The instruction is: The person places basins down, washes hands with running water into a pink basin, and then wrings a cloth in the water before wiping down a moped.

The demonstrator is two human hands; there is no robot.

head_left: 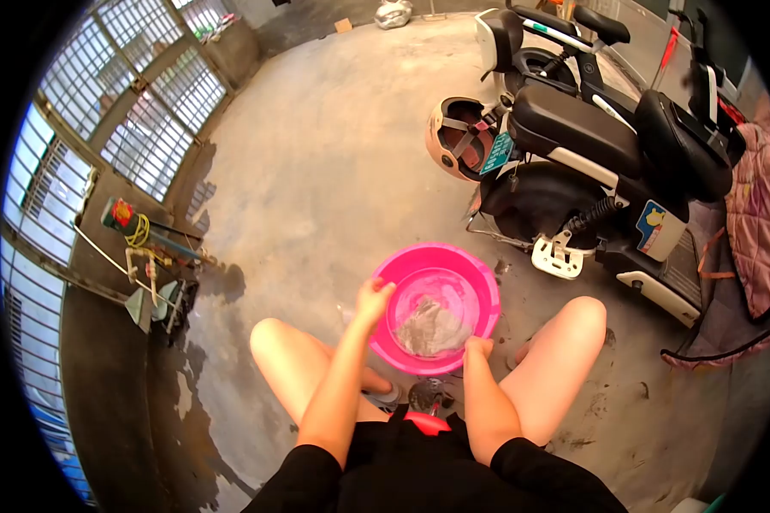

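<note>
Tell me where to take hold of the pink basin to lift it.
Grip the pink basin by its rolled rim, one hand each side, from above. It holds water and a grey cloth, so keep it level. The left hand and right hand already sit at the rim.

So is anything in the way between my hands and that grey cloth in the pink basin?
Nothing visible. The left hand and right hand both rest on the rim of the pink basin, and the grey cloth lies open inside between them.

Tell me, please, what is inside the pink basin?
Inside the pink basin lies a grey, wet-looking cloth, seemingly in water. The left hand and right hand rest on the rim. What lies beneath the cloth is covered.
</note>
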